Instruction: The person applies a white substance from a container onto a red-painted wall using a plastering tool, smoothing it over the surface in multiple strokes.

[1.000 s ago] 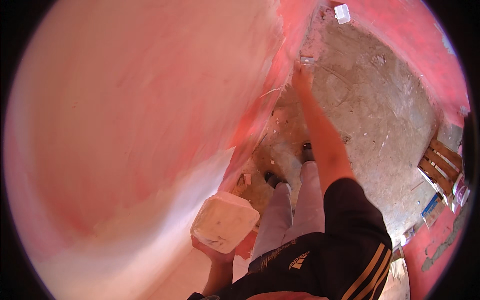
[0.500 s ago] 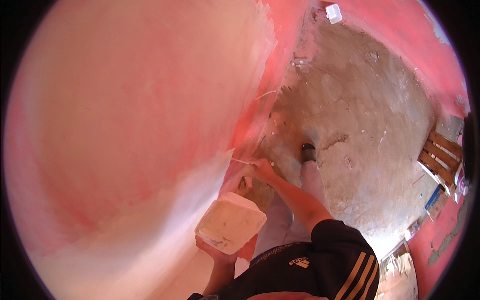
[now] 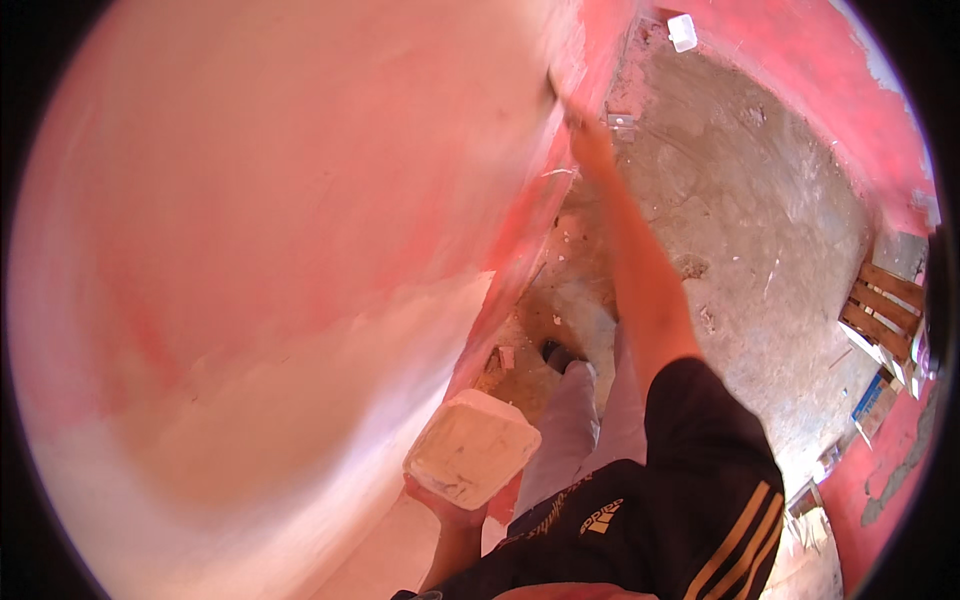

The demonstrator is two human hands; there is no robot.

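My left hand (image 3: 455, 508) grips a squarish pale tub (image 3: 473, 447) from below, close to the wall. Its light inner surface is smudged with grey. Stretched far ahead, my right hand (image 3: 592, 145) is closed on a thin flat hand tool (image 3: 553, 87) with a dark edge. That tool meets the wall (image 3: 330, 200) near its right-hand border. It is seen edge-on and blurred, so I cannot tell whether it is a scraper or a brush. The wall carries a pale coat over pink, with redder streaks and a bare pink strip low down.
A rough, stained concrete floor (image 3: 760, 220) lies to the right, where my feet stand. A small white container (image 3: 682, 33) sits in the far corner. Wooden slats (image 3: 884, 305) and a blue box (image 3: 872, 397) rest by the pink wall at the right. A metal bracket (image 3: 621, 122) lies near the wall base.
My right hand has swung far ahead along the wall with the flat tool. The tub in my left hand has shifted slightly right. My visible foot has moved nearer and left.
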